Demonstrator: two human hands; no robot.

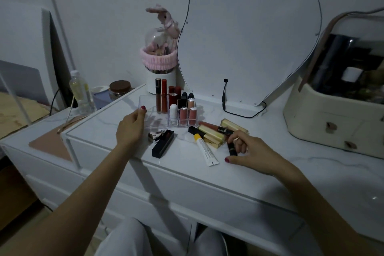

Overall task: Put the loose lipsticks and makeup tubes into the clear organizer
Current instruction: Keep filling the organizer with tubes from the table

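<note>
Left hand (131,129): fingers curled on the left end of the clear organizer (166,118), which stands on the white desk (270,162) holding upright lipsticks. In front: silver heart-shaped case (154,136), black lipstick box (163,144), yellow-capped white tube (205,149), gold tubes (214,137). Right hand (252,155): fingers and thumb pinching a dark lipstick (232,148) just right of the pile.

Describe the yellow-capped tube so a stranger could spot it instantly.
Start at the clear organizer on the white table. Just right of it, toward the table's front edge, lies a pile of loose lipsticks. The tube is the only white one, with a yellow cap.
</note>
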